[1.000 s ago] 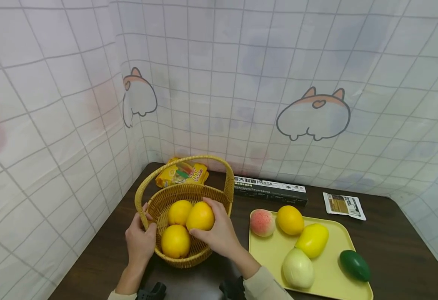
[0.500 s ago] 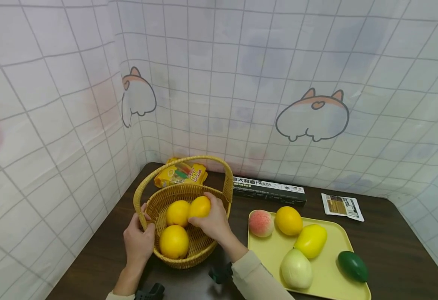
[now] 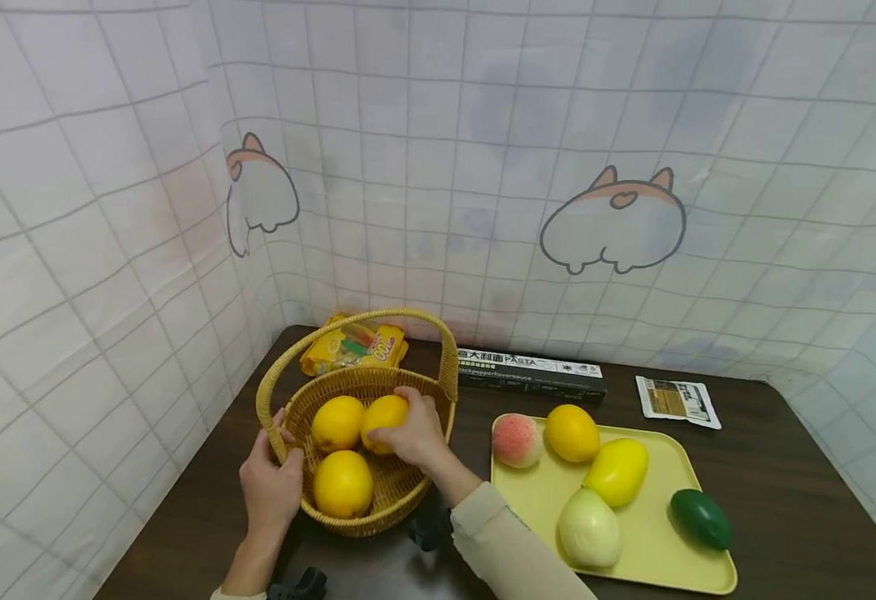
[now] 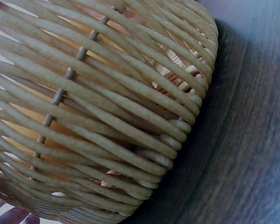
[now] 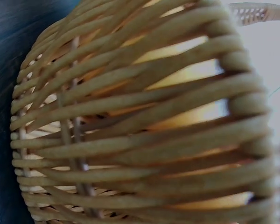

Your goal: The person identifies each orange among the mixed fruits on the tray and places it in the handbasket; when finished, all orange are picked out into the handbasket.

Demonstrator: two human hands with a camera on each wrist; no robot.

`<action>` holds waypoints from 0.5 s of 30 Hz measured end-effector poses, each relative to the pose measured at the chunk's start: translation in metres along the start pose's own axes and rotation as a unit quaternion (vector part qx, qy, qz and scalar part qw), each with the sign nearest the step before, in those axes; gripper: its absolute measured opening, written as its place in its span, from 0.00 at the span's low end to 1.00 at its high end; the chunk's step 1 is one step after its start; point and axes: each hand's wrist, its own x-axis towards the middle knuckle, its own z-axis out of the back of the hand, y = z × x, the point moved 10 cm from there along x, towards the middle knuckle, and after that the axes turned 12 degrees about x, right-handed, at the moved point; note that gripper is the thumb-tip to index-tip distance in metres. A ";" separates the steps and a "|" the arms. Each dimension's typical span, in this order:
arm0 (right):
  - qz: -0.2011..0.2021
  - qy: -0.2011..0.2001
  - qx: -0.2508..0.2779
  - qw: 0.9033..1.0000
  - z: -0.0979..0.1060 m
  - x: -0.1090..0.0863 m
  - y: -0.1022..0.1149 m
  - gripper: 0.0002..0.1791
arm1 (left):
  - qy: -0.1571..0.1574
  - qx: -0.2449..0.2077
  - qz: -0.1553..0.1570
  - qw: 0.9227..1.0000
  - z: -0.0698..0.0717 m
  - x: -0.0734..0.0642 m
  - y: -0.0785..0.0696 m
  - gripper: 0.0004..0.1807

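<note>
A woven basket [image 3: 376,525] with a tall arched handle stands left of centre in the head view. My left hand [image 3: 271,487] grips the left foot of that handle; in the left wrist view its fingertips [image 4: 14,216] show at the rim. My right hand [image 3: 418,433] reaches over the right rim and holds a yellow-orange orange [image 3: 383,423] inside the basket, thumb on the near side. Beside it lies a second orange [image 3: 337,422], and a third orange [image 3: 343,484] sits in front. Woven strands hide most of the fruit in both wrist views.
Right of the basket a yellow tray [image 3: 655,533] bears a peach [image 3: 517,440], an orange [image 3: 572,432], a mango [image 3: 618,472], a pale round fruit [image 3: 590,528] and a dark green fruit [image 3: 700,518]. Behind lie a yellow packet [image 3: 355,346], a pasta box [image 3: 531,375] and a sachet [image 3: 678,402].
My right hand has set the held orange lower and further back in the basket, away from the front orange. The left hand keeps its grip, and the head view has shifted slightly.
</note>
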 end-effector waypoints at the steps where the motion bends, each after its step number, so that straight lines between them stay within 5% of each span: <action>1: 0.003 -0.002 -0.006 1.000 -0.001 0.001 0.000 0.41 | 0.001 0.001 0.000 1.000 0.000 0.000 0.000 0.07; 7: 0.016 -0.011 -0.032 0.999 -0.005 0.001 0.001 0.36 | 0.007 0.004 0.003 1.000 0.001 0.000 0.000 0.06; 15: 0.035 0.033 -0.029 0.998 -0.004 -0.008 0.007 0.36 | 0.008 0.003 0.002 1.000 0.000 0.000 0.001 0.06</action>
